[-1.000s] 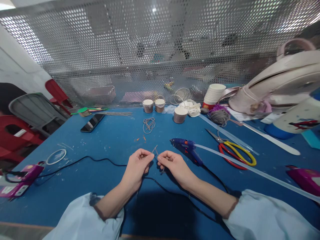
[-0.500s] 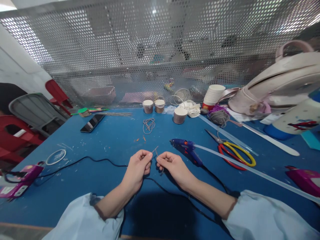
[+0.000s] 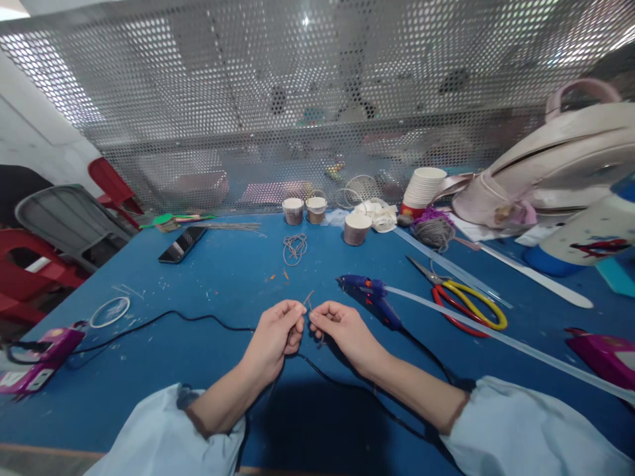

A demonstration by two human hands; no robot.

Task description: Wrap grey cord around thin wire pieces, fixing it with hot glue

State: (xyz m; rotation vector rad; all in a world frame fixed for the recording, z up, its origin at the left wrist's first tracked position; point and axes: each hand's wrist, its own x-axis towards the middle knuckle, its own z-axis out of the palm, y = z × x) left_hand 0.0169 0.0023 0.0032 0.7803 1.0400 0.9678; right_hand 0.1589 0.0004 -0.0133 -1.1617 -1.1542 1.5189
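My left hand [image 3: 276, 334] and my right hand [image 3: 342, 329] meet over the middle of the blue table [image 3: 208, 277], fingertips almost touching. Both pinch a thin piece of brownish cord [image 3: 308, 301] whose short ends stick up between them. A blue glue gun [image 3: 371, 295] with a long clear glue stick [image 3: 496, 334] lies just right of my right hand. Its black cable [image 3: 198, 317] runs under my wrists.
Red-and-yellow scissors [image 3: 466, 301] lie to the right. Three small cups [image 3: 317, 210], a loop of cord [image 3: 294, 248], a stack of paper cups [image 3: 424, 188] and a yarn ball [image 3: 434, 231] stand at the back. A phone [image 3: 182, 243] lies back left; pink devices [image 3: 34, 363] flank the table.
My two hands have drawn closer together, so the gap between the fingertips has shrunk and less of the cord shows.
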